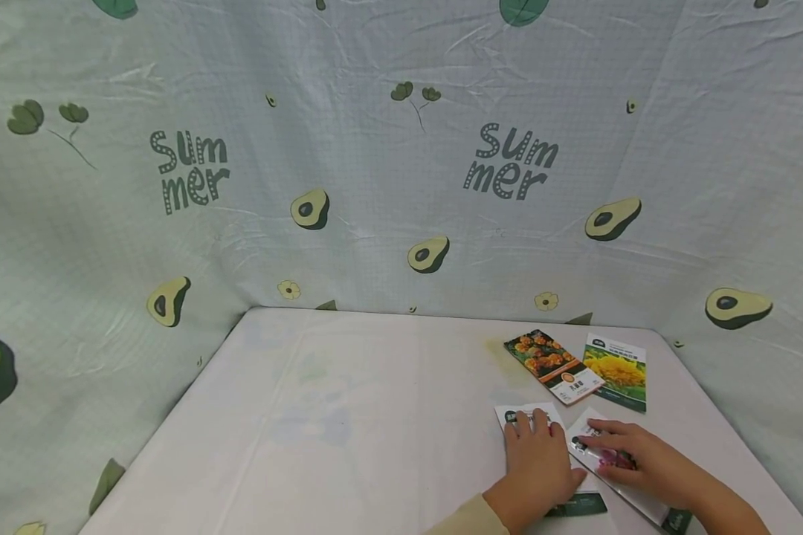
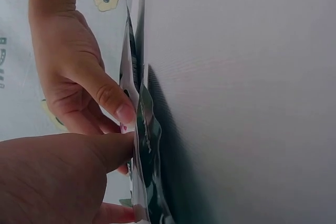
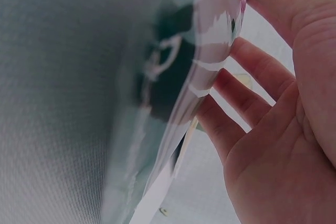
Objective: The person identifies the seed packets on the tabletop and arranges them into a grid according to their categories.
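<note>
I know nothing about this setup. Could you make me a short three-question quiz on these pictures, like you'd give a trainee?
1. True or false: the orange-flower packet partly overlaps the yellow-flower packet.

2. The left hand rests on:
a) the orange-flower packet
b) the yellow-flower packet
c) a white-topped packet nearer the person

3. Fill in: the right hand touches a white packet printed with ____ flowers.

Key: 1. True. 2. c. 3. Pink.

Four packets (image 1: 554, 365) (image 1: 617, 371) (image 1: 578, 506) (image 1: 642, 499), two grips (image 1: 540, 457) (image 1: 642, 457)
</note>
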Demonstrator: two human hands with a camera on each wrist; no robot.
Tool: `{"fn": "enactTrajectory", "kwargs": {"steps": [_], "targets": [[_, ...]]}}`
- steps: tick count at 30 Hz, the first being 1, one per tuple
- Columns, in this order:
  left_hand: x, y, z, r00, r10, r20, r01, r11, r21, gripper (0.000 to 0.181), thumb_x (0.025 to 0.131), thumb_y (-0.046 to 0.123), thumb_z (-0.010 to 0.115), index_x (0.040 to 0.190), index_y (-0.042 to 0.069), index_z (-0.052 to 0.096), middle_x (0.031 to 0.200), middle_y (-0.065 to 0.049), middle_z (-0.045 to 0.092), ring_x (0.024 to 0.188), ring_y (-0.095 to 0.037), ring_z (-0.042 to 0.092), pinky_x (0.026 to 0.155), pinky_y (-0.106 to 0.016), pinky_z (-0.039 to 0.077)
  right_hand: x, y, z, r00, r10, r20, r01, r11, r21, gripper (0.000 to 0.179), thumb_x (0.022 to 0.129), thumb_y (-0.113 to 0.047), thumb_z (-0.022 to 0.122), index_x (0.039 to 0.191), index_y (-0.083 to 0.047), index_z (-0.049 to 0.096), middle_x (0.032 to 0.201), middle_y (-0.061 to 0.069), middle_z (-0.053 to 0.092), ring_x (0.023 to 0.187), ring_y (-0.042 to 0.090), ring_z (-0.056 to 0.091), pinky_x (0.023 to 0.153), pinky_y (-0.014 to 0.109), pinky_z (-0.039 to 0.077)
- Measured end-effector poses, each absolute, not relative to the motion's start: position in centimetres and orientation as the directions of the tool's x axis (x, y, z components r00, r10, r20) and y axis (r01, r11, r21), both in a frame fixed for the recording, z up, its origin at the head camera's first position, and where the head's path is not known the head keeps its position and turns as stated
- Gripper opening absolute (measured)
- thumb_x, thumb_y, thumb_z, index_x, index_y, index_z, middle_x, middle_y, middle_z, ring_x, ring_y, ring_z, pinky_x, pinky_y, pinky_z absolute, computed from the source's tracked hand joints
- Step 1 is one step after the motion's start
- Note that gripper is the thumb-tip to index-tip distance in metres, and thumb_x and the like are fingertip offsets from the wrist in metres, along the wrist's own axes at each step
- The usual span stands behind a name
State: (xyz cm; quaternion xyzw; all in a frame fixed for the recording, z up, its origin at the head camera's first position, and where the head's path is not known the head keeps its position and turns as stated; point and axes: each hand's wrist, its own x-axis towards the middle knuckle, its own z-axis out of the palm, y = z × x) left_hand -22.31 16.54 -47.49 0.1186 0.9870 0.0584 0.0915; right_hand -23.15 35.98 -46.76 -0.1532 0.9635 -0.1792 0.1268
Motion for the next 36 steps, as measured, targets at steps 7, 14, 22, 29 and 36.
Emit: {"fn": "enactTrajectory", "kwargs": {"steps": [7,14,22,29,36], "targets": [[-22.52,16.6,-47.5,-0.953,0.244,-0.18,0.22,0.965,0.141,0.07,0.084,0.076,0.064,0.139,0.034,0.056,0.147,0.011,0.045,0.138,-0.021,0.042,0.112,-0.047,0.038,-23.27,35.97,-46.77,-0.92,-0.341,-0.194,-0.244,0.884,-0.399,0.05,0.084,-0.044,0.081,0.13,-0.026,0.072,0.147,0.016,0.058,0.133,0.051,0.05,0.098,0.068,0.047],[-22.74,16.64,-47.51,-0.957,0.226,-0.182,0.202,0.969,0.143,0.069,0.085,0.074,0.065,0.14,0.033,0.055,0.146,0.013,0.045,0.137,-0.019,0.042,0.112,-0.046,0.038,-23.32,36.03,-46.68,-0.917,-0.35,-0.193,-0.251,0.88,-0.403,0.047,0.085,-0.042,0.081,0.129,-0.027,0.073,0.146,0.017,0.058,0.132,0.05,0.051,0.098,0.067,0.048],[-22.86,16.56,-47.7,-0.959,0.221,-0.18,0.199,0.971,0.131,0.072,0.085,0.078,0.062,0.141,0.033,0.054,0.146,0.014,0.044,0.138,-0.017,0.042,0.113,-0.045,0.038,-23.4,36.12,-46.56,-0.913,-0.36,-0.191,-0.257,0.873,-0.415,0.045,0.086,-0.041,0.08,0.128,-0.028,0.072,0.146,0.017,0.058,0.131,0.05,0.052,0.098,0.068,0.047],[-22.89,16.72,-47.72,-0.961,0.205,-0.188,0.183,0.975,0.127,0.072,0.083,0.078,0.063,0.141,0.035,0.054,0.147,0.012,0.045,0.139,-0.017,0.042,0.114,-0.045,0.038,-23.38,36.18,-46.63,-0.915,-0.355,-0.19,-0.251,0.872,-0.419,0.047,0.085,-0.041,0.081,0.129,-0.027,0.072,0.147,0.018,0.057,0.132,0.051,0.051,0.099,0.066,0.048],[-22.94,16.74,-47.63,-0.961,0.2,-0.189,0.182,0.977,0.108,0.073,0.082,0.078,0.065,0.141,0.036,0.054,0.147,0.013,0.046,0.138,-0.016,0.043,0.113,-0.045,0.039,-23.44,36.21,-46.46,-0.907,-0.355,-0.225,-0.234,0.871,-0.432,0.049,0.086,-0.04,0.081,0.132,-0.028,0.07,0.149,0.019,0.054,0.133,0.051,0.05,0.099,0.066,0.048]]}}
